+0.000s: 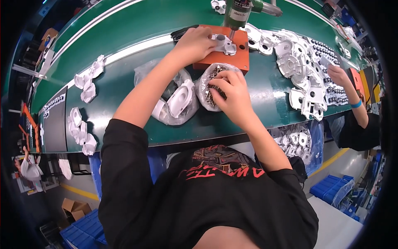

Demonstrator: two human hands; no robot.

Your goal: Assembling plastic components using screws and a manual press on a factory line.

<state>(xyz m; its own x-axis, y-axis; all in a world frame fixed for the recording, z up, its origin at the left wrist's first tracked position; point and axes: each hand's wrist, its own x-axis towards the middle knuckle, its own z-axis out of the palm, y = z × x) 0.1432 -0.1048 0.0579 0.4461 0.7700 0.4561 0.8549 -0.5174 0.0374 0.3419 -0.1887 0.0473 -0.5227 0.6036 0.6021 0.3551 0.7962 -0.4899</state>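
Observation:
My left hand (194,45) is closed on a white plastic housing (225,45), which rests on an orange fixture block (201,65). Right above this part stands the tip of a green power driver (238,15). My right hand (232,93) dips its bent fingers into a clear plastic bag of small screws (215,76) just in front of the block. What its fingertips pinch, if anything, is hidden among the screws. Left of that bag, another clear bag (191,108) has larger white housings (181,98) in it or on it.
White housings (292,62) pile up on the green bench (257,93) at right, beside rows of small black parts (325,52). A co-worker's hand (338,75) reaches in there. Smaller white parts (83,132) lie at left, near a dark tray (56,128).

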